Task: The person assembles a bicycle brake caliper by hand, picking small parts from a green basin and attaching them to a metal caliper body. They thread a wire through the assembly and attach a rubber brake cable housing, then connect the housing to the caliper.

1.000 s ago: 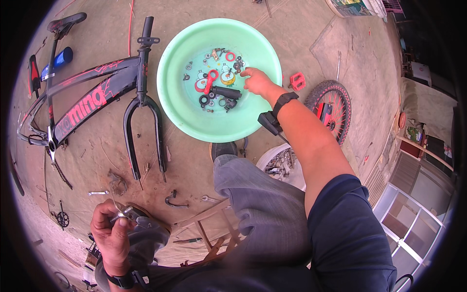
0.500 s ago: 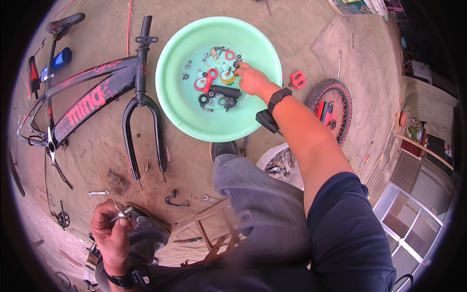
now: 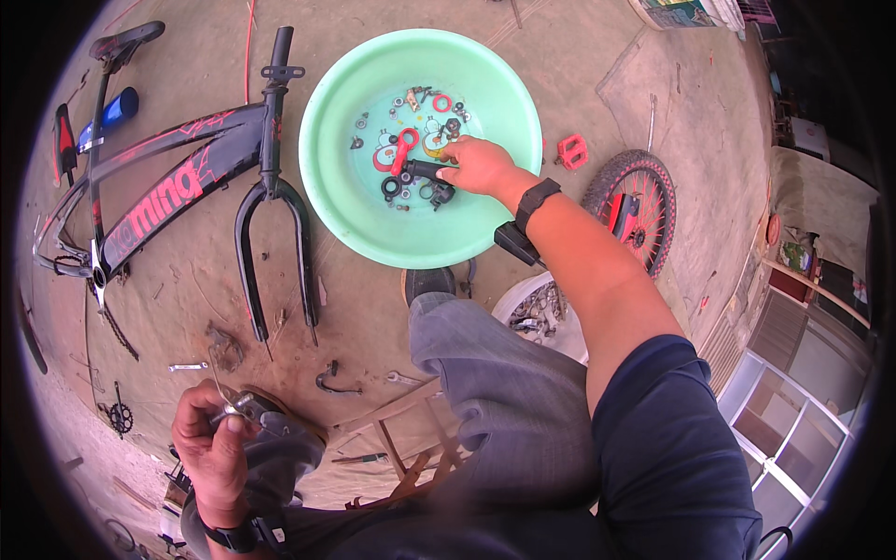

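My right hand [image 3: 482,168] reaches into a light green basin [image 3: 327,219], its thumb and fingers closed round the right end of a black handlebar grip [image 3: 425,169]. A red ring-ended part [image 3: 405,143] lies against the grip's other end. Black rings, nuts and small metal parts [image 3: 442,193] lie around them on the basin's printed bottom. Low on the left, my left hand [image 3: 213,448] is closed on a small silver metal part [image 3: 240,405] with a thin rod sticking up. My fingers hide some of that part.
A black and red bicycle frame [image 3: 177,182] with its fork [image 3: 245,252] lies left of the basin. To the right are a red pedal [image 3: 572,152], a wheel [image 3: 644,219] and a white container [image 3: 509,303] of metal parts. Wrenches [image 3: 189,367] and a wooden stool [image 3: 392,448] are near my legs.
My right hand has moved down inside the basin, from the small parts near the upper right to the black grip. My left hand has stayed nearly still with its silver part.
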The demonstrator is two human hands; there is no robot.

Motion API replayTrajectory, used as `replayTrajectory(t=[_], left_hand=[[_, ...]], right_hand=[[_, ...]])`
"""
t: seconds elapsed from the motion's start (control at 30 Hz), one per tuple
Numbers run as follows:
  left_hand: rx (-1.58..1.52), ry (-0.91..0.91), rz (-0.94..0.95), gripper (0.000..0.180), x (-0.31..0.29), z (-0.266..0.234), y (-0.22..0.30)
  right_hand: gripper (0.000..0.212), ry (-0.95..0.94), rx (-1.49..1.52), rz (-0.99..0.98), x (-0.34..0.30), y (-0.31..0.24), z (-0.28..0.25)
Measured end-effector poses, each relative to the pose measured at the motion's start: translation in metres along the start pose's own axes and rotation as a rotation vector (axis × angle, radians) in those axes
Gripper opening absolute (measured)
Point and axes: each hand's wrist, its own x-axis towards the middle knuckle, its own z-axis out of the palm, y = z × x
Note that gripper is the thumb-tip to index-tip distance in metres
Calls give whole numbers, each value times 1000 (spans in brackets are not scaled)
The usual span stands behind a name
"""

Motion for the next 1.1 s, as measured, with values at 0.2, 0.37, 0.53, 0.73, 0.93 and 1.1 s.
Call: replayTrajectory(t=[0.2, 0.37, 0.53, 0.73, 0.93, 1.1], left_hand=[[-10, -10, -6, 30, -2, 0, 0], [4, -9, -9, 29, -3, 1, -1], [-4, 0, 0, 29, -4, 1, -1], [3, -19, 15, 31, -3, 0, -1], [39, -46, 59, 32, -5, 1, -1], [26, -58, 95, 31, -11, 0, -1]], right_hand=[[44, 60, -198, -39, -3, -18, 9], [37, 35, -252, 15, 6, -20, 18], [30, 119, -219, 208, 11, -10, 2], [33, 228, -124, 301, 0, 5, -30], [36, 333, -52, 257, -15, 17, -66], [42, 504, 170, 351, -47, 43, -95]])
